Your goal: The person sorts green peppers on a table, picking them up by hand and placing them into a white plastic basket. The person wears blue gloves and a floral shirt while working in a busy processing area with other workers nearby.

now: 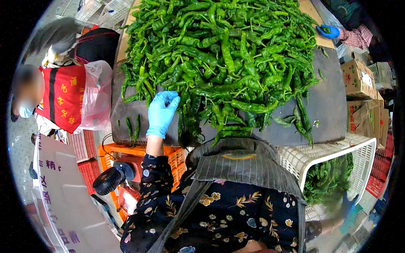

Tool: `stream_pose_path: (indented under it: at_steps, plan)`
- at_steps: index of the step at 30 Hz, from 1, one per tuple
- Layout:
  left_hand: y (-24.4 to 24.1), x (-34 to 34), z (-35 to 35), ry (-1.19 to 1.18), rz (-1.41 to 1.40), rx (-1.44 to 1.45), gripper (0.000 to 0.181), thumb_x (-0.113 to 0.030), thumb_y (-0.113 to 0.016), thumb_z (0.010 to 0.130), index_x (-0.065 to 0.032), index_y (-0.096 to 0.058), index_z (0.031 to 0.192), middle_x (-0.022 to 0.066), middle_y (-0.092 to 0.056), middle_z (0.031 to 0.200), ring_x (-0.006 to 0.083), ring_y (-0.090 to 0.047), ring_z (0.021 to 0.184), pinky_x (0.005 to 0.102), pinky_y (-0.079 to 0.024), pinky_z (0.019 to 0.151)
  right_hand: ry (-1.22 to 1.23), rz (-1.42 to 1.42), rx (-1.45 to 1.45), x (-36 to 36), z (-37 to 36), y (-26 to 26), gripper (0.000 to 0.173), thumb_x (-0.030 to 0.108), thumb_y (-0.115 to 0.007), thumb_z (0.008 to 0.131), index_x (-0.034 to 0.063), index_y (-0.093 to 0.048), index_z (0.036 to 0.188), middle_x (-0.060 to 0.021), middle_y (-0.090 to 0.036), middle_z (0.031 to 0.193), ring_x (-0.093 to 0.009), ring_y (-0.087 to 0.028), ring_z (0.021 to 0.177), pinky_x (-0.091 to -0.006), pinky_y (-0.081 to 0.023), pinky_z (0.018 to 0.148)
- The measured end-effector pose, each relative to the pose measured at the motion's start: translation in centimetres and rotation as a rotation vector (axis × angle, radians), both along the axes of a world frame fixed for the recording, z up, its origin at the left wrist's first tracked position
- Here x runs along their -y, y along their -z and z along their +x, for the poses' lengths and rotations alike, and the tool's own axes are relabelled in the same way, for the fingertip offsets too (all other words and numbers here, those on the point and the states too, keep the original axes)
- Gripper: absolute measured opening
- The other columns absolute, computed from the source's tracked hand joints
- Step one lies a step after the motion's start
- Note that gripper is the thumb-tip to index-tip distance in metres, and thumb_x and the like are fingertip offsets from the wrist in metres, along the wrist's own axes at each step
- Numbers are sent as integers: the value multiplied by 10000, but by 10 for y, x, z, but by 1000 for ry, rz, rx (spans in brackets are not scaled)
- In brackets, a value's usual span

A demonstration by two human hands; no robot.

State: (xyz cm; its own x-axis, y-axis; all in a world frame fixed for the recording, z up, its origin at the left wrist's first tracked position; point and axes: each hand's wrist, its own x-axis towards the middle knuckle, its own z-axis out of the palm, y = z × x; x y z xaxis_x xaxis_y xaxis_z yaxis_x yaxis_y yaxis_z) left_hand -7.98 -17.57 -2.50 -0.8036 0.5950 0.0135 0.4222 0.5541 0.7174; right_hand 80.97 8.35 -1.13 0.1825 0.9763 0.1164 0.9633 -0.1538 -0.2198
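Observation:
A large heap of green chili peppers point(218, 57) covers most of the dark table point(329, 104) before me. My left hand point(163, 112), in a light blue glove, is at the heap's near left edge with its fingers curled. Whether a pepper is pinched in them is hidden. My right hand point(351, 207), in a blue glove and smeared by motion, is low on the right at the mouth of a tilted white plastic crate point(364, 170). Inside that crate lie more green peppers point(329, 177). What this hand holds is too blurred to tell.
Across the table at right, another person's blue-gloved hand point(329, 32) holds something green. An orange crate point(177, 161) and a black fan point(109, 182) are by my left arm. A red bag point(63, 95) is at left. Cardboard boxes point(360, 79) are stacked at right.

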Motion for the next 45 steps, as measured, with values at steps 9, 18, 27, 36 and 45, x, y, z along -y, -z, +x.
stream_pose_path:
  at_steps: [9,18,27,36,45]
  plan:
    - [25,11,73,187,-343,-148,1407,-483,-909,443,-88,-84,1511,338,-64,1504,517,-129,1374,547,-218,1113,-991,23,-511,4,-534,-60,458,22,-705,773,66,-609,1219,-113,-600,1247,-276,-556,1153,-378,-381,1035]
    - [56,-8,73,-12,-203,-411,1249,-323,-908,477,-113,-212,1494,279,-173,1501,472,-198,1364,524,-244,1106,-1534,-71,-201,-19,-592,-1,400,185,-749,700,173,-683,1094,-43,-627,1023,-295,-567,939,-427,-440,919]
    - [50,-11,42,64,-208,-380,1266,-381,-891,529,-68,-146,1503,273,-280,1440,441,-297,1296,496,-276,1078,-919,-214,-731,-74,-485,-18,290,-15,-693,753,50,-674,1035,-104,-627,1078,-239,-586,1027,-335,-455,906]
    - [47,-9,44,84,-195,-340,1089,-163,-814,551,-138,-262,1490,197,-413,1313,383,-405,1181,441,-349,1036,-694,-516,20,-43,-533,44,952,184,-844,622,104,-356,1436,-213,-548,1149,-380,-560,997,-405,-479,854]
    - [44,1,49,-31,-108,-212,1227,-184,-897,526,-53,-152,1492,239,-231,1486,411,-253,1365,444,-289,1111,-621,-551,-764,-62,-515,77,397,103,-709,792,30,-604,1167,-117,-682,1049,-213,-655,895,-338,-513,784]
